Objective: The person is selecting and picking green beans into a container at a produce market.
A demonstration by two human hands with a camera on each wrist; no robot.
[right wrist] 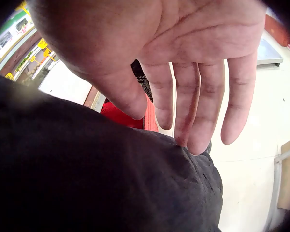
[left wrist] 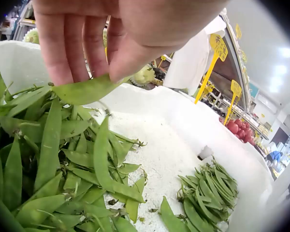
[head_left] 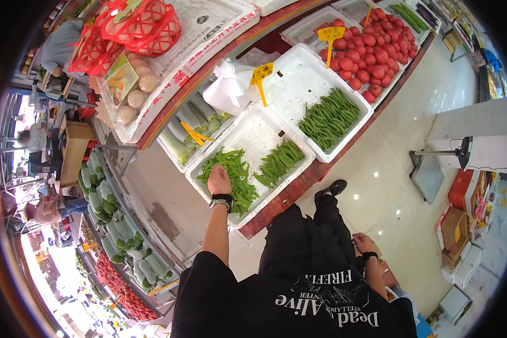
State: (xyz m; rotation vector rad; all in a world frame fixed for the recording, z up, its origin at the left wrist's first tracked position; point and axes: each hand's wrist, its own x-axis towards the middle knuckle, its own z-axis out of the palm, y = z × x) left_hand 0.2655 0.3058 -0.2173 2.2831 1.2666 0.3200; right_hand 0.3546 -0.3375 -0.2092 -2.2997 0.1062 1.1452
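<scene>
Between thumb and fingertips, my left hand pinches one flat green snow pea pod. It holds the pod just over a loose heap of snow peas on the left side of a white foam box. Across a bare strip, the same box has a smaller pile of green pea pods at its right end. My right hand hangs down beside the dark trousers, its fingers loose and slightly apart, with nothing in it.
Another foam box holds green beans, with tomatoes beyond. Yellow price tags stand among the boxes. White plastic bags lie behind. A red table edge runs along the front.
</scene>
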